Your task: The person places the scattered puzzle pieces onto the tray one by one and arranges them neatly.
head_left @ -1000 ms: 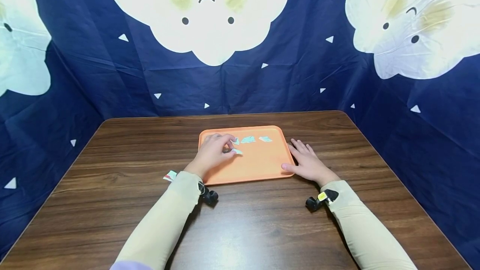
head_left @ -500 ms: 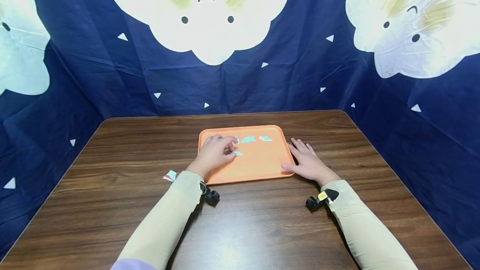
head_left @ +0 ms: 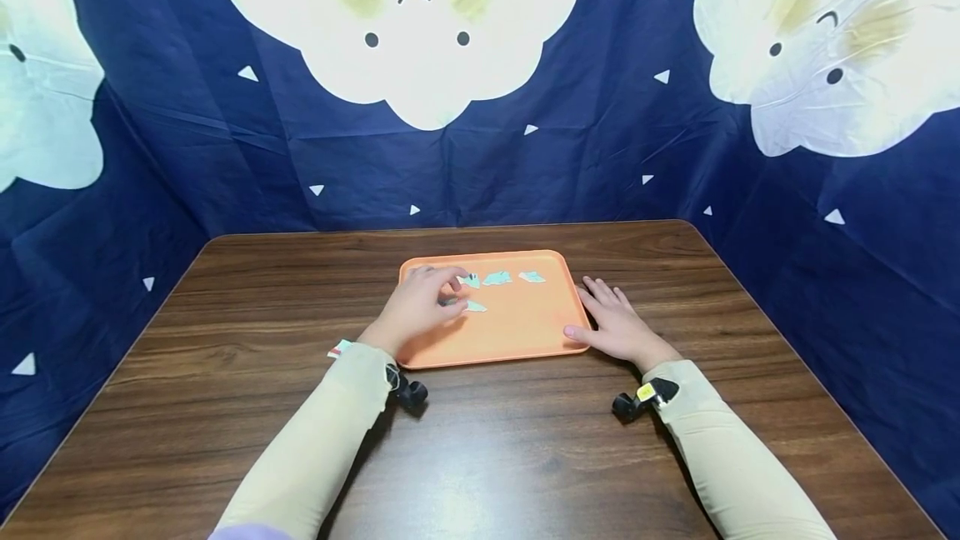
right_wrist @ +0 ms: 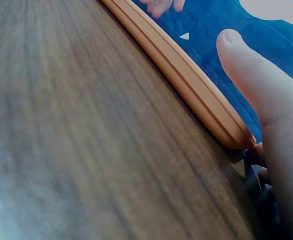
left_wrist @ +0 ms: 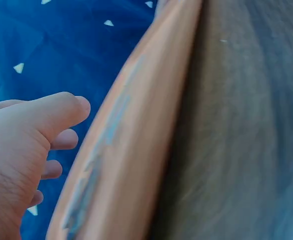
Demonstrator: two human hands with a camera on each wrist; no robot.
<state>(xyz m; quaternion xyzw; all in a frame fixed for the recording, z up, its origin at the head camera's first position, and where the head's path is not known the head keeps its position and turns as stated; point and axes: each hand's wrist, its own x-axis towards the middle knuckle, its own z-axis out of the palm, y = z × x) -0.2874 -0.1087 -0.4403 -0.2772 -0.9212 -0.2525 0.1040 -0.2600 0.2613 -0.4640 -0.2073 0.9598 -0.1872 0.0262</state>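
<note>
My left hand point(head_left: 411, 308) hovers over the left part of an orange tray point(head_left: 517, 332). Its thumb and fingertips are apart with nothing between them; the left wrist view shows the same gap beside the tray's wall. Just right of those fingertips lies a flat, pale green, jagged piece point(head_left: 475, 306). Above it sits another piece point(head_left: 471, 281) with a small dark mark. Farther right along the back are a third piece point(head_left: 497, 278) and one more scrap point(head_left: 532, 277). My right hand point(head_left: 618, 330) rests at the tray's right edge, fingers straight on the table, thumb over the rim.
Partly covered by my left sleeve, a white, red and green scrap point(head_left: 340, 347) lies on the brown wooden table point(head_left: 262, 298) left of the tray. A dark blue cloth point(head_left: 465, 182) with cloud prints hangs behind and beside the table.
My left hand has drawn back to the left, off the pieces, which now show more. Its sleeve covers more of the scrap on the table. The right hand has stayed put.
</note>
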